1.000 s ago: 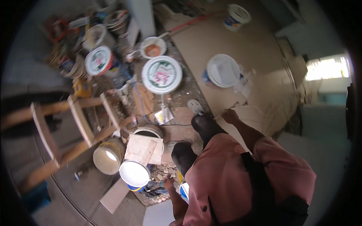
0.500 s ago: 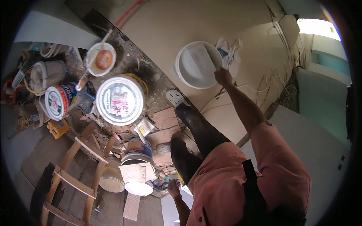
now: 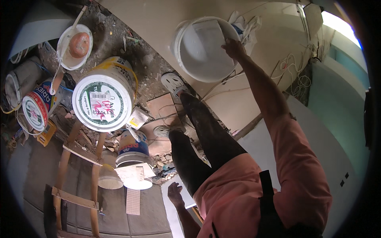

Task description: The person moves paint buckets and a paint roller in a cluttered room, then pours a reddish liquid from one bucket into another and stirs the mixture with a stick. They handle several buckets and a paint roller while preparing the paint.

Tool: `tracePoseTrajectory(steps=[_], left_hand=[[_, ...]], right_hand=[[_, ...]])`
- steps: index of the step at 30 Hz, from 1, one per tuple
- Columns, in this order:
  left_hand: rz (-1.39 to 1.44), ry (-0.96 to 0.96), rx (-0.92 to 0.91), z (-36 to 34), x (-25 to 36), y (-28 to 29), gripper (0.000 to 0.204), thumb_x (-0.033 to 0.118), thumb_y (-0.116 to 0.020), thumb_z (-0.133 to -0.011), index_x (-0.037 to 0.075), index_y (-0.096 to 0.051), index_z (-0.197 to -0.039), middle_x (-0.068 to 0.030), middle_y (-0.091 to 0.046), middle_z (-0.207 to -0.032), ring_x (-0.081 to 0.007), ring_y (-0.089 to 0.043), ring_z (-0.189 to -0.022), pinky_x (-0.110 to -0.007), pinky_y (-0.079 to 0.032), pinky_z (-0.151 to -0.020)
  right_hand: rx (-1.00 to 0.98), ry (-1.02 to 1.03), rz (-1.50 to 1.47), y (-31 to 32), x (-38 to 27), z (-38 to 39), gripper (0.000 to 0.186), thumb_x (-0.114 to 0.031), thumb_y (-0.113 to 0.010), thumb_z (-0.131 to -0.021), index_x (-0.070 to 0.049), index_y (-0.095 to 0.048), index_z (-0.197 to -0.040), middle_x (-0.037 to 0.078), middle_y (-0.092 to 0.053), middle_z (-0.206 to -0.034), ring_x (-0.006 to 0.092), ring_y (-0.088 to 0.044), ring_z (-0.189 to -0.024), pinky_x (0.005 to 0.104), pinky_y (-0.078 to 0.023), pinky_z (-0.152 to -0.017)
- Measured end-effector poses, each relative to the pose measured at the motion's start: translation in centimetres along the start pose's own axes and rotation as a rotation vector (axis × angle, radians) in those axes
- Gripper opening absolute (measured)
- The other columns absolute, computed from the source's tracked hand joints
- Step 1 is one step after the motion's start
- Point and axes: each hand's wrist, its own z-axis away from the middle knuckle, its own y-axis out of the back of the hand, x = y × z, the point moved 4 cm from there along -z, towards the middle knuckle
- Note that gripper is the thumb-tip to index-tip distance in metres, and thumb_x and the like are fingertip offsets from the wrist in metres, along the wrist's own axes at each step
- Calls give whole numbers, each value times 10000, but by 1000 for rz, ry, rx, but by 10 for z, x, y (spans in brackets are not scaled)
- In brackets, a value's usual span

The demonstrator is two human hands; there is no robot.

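Observation:
My right hand (image 3: 235, 51) is closed on the rim of a large white bucket (image 3: 189, 47) at the top centre, which has a flat pale piece inside. A crumpled white sack (image 3: 250, 29) lies just beyond it. My left hand (image 3: 175, 193) hangs low beside my left leg, fingers loosely bent and apart, with nothing visible in them. My feet, in pale clogs (image 3: 171, 82), stand among rubble and broken tiles (image 3: 162, 109).
Lidded buckets (image 3: 102, 107) and a bowl (image 3: 75, 43) with a long stick stand on rubble at left. A wooden ladder (image 3: 77, 194) lies lower left, near stacked buckets (image 3: 133, 144). White cables (image 3: 297, 75) trail along the right floor edge beside the pale wall.
My right hand has reached forward to the white bucket and taken hold of it. The view has swung, moving the ladder and left-side buckets within the frame.

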Motion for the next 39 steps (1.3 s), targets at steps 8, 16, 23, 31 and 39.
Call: tracePoseTrajectory(steps=[8, 16, 23, 31, 39], left_hand=[[-21, 35, -4, -1, 8, -6, 271, 214, -515, -844, -31, -553, -955, -109, -595, -848, -156, -581, -653, -272, -507, -639], [4, 28, 8, 4, 29, -16, 274, 218, -519, -839, -36, -552, -937, -107, -596, -840, -158, -582, -658, -272, -505, -644], [-9, 16, -8, 1, 31, -22, 269, 216, -517, -837, -33, -556, -933, -110, -597, -839, -165, -587, -662, -272, -504, -644], [11, 56, -10, 3, 25, -22, 318, 266, -552, -822, -21, -536, -961, -115, -570, -866, -164, -560, -707, -276, -485, -633], [39, 21, -14, 4, 32, -32, 271, 232, -537, -836, -16, -551, -945, -102, -589, -847, -149, -572, -674, -272, -493, -650]], right_hand=[[-74, -72, -49, -9, 0, -8, 331, -280, -516, -785, -12, -558, -975, 222, -572, -954, 383, -538, -924, 462, -420, -795], [-78, -82, -230, 8, -28, 35, 264, -240, -528, -770, 1, -566, -873, 202, -592, -869, 362, -570, -843, 452, -439, -765], [-276, -789, -1444, -4, -17, 105, 204, -129, -578, -766, 10, -521, -904, 144, -553, -807, 235, -591, -737, 350, -536, -649], [1, -785, -1506, -87, -47, 46, 294, -120, -556, -746, -20, -497, -1016, 179, -539, -907, 309, -567, -845, 399, -519, -723], [-196, 1, -246, -46, -63, 4, 384, -130, -529, -708, -91, -523, -1090, 196, -552, -1038, 355, -546, -944, 405, -441, -809]])
